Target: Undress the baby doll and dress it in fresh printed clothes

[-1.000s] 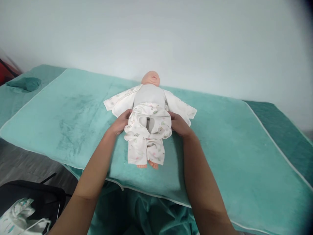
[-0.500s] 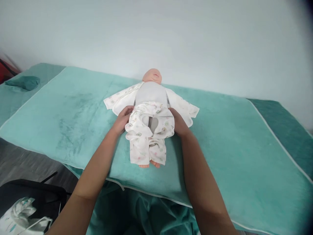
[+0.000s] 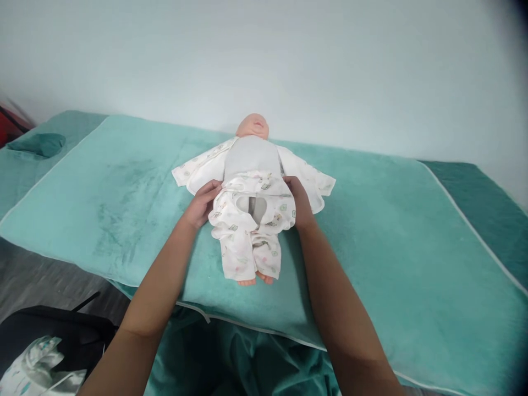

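A baby doll [image 3: 252, 154] lies on its back, head toward the wall and bare feet toward me. Its printed white jacket [image 3: 206, 163] is spread open, with the sleeves out to both sides. Printed baby pants [image 3: 270, 212] with an open crotch cover its hips and legs, bunched around the thighs. My left hand [image 3: 203, 201] is closed on the pants' waist at the left hip. At the opposite hip, my right hand [image 3: 300, 201] grips the waist too, its fingertips partly hidden by the cloth.
Beneath the doll is a green padded bed cover [image 3: 396, 247] with white piping, set against a white wall [image 3: 264, 60]. A black chair [image 3: 61, 324] with a patterned white cloth [image 3: 35, 366] on it stands at lower left. A face-hole opening [image 3: 39, 144] shows at the bed's left end.
Both hands keep their places at the pants' waist. The doll's head and upper body sit slightly farther left in view, its feet slightly farther right. The camera view has tilted a little.
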A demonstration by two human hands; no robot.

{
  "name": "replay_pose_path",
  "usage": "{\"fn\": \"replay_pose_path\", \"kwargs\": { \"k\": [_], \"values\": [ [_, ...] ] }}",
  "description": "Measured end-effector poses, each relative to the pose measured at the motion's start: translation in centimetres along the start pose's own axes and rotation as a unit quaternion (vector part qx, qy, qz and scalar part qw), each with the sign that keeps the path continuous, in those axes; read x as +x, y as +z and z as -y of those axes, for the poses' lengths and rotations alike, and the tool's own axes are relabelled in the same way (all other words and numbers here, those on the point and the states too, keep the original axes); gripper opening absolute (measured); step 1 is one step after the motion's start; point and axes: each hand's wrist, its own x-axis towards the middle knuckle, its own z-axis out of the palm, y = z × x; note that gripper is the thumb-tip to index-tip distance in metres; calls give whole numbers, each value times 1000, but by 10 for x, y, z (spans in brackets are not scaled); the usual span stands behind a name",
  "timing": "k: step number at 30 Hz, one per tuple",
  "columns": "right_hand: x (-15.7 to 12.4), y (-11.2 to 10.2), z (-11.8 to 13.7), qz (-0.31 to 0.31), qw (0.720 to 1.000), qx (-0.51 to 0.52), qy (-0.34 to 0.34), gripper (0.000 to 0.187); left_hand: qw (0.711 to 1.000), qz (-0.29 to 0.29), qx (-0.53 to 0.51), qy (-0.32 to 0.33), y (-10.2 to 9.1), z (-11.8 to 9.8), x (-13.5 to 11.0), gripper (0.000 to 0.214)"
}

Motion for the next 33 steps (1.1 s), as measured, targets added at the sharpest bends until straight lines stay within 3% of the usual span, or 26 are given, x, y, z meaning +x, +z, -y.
{"fn": "replay_pose_path", "kwargs": {
  "k": [7, 12, 15, 21, 25, 29, 33],
  "values": [
    [9, 7, -3, -29, 999, 28, 2, 30, 993, -84, 69, 35, 8, 5, 7, 32],
    [21, 6, -8, -25, 998, 54, 11, 18, 973, -175, 140, 50, 9, 7, 30, 27],
    [28, 6, -16, -20, 995, 97, 10, 10, 966, -199, 155, 61, 7, 10, 45, 28],
    [28, 8, -21, -27, 994, 107, 15, 11, 976, -155, 109, 108, 12, 16, 46, 24],
    [18, 5, -13, -40, 998, 57, -2, 20, 969, -144, 155, 127, 12, 10, 31, 17],
    [9, -1, -7, -44, 998, 6, -55, 19, 963, -83, 199, 159, 6, -3, 28, 16],
    [8, -4, -6, -37, 997, -48, -45, 22, 952, -39, 256, 166, 3, -17, 29, 12]
  ]
}}
